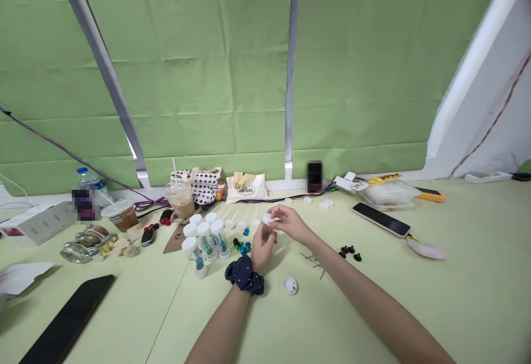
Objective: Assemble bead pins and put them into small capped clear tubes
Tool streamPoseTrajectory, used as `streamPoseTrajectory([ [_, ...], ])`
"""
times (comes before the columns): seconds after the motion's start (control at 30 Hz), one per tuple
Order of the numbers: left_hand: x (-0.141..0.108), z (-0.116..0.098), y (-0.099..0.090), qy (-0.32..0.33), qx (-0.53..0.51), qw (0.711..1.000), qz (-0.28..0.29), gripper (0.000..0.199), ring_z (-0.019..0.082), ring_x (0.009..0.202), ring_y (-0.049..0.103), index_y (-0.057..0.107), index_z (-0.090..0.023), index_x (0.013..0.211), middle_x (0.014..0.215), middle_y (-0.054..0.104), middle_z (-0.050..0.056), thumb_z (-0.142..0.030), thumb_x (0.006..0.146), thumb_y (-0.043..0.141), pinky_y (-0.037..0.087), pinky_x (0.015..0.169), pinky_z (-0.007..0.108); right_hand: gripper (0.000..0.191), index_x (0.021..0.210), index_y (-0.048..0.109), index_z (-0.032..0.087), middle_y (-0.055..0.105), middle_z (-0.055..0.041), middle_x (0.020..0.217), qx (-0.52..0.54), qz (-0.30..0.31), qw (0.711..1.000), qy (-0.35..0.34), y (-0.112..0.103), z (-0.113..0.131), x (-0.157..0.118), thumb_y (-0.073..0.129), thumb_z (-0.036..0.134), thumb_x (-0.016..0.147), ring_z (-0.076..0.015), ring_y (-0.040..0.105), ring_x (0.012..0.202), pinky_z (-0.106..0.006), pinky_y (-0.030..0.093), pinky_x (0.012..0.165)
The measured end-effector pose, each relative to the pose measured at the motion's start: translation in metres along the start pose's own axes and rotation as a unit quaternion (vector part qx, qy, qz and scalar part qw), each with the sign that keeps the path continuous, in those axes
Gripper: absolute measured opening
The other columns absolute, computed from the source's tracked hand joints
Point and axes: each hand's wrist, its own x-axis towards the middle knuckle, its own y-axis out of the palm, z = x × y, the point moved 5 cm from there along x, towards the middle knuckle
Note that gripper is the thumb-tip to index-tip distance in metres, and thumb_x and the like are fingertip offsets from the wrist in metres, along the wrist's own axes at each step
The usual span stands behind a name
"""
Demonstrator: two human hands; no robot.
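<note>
Pinching a white cap, the right hand is meeting the left hand over a pale green table

Nearest the viewer, a large dark phone is lying at the left. A navy scrunchie is encircling the left wrist. Between the forearms, a small white dish is resting on the tabletop, with thin grey rods lying beyond it and black pieces clustering to the right of the right forearm. At centre, the right thumb and fingertips are closing on the cap, which is sitting just above the left hand. The left fingers are curling inward; what they are gripping, if anything, is too hidden to tell. Left of the hands, blue pieces are lying loose beside a group of white-capped clear vials, several of them containing blue or green pieces. Farther off, four loose white lids are lying beyond the right hand, while an iced drink and a cream pouch are standing toward the back. Green fabric is covering the background.
</note>
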Motion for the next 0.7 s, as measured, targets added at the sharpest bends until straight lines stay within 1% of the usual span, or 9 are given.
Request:
streamPoseTrajectory([
  [0.13,0.0,0.002,0.0,-0.005,-0.003,1.0,0.0,0.022,0.012,0.058,0.051,0.049,-0.017,0.097,0.067,0.05,-0.002,-0.033,0.082,0.05,0.041,0.059,0.025,0.031,0.094,0.06,0.018,0.059,-0.0066,0.098,-0.065,0.01,0.998,-0.022,0.0,0.003,0.002,0.068,0.033,0.068,-0.0188,0.058,0.093,-0.03,0.051,0.075],
  [0.2,0.0,0.002,0.0,-0.007,-0.004,1.0,-0.002,0.021,0.012,0.058,0.051,0.05,-0.017,0.096,0.066,0.051,-0.002,-0.033,0.081,0.051,0.041,0.059,0.025,0.03,0.097,0.063,0.018,0.059,-0.0075,0.1,-0.108,0.024,0.993,-0.037,0.001,0.008,0.002,0.066,0.032,0.071,-0.0192,0.058,0.093,-0.031,0.051,0.075],
  [0.37,-0.001,-0.001,0.0,-0.012,-0.012,1.0,-0.005,0.022,0.012,0.058,0.051,0.051,-0.017,0.095,0.066,0.051,-0.002,-0.035,0.081,0.051,0.041,0.058,0.025,0.023,0.097,0.066,0.019,0.06,-0.0067,0.1,-0.173,0.047,0.981,-0.075,0.003,0.021,0.002,0.063,0.027,0.075,-0.0176,0.059,0.091,-0.033,0.05,0.08],
  [0.53,-0.001,-0.005,0.002,-0.013,-0.011,1.0,0.001,0.024,0.012,0.058,0.049,0.049,-0.016,0.098,0.065,0.049,-0.002,-0.035,0.083,0.05,0.04,0.057,0.024,0.019,0.093,0.067,0.018,0.062,-0.0075,0.099,-0.221,0.048,0.969,-0.097,0.004,0.026,0.002,0.061,0.023,0.076,-0.0174,0.059,0.09,-0.032,0.051,0.077],
  [0.7,-0.001,-0.003,0.002,-0.015,-0.015,1.0,-0.002,0.018,0.011,0.058,0.049,0.047,-0.017,0.085,0.065,0.048,-0.002,-0.034,0.082,0.05,0.04,0.058,0.024,0.016,0.089,0.068,0.018,0.064,-0.0078,0.096,-0.289,0.063,0.949,-0.111,0.008,0.035,0.004,0.061,0.017,0.075,-0.0182,0.06,0.086,-0.032,0.052,0.073],
])
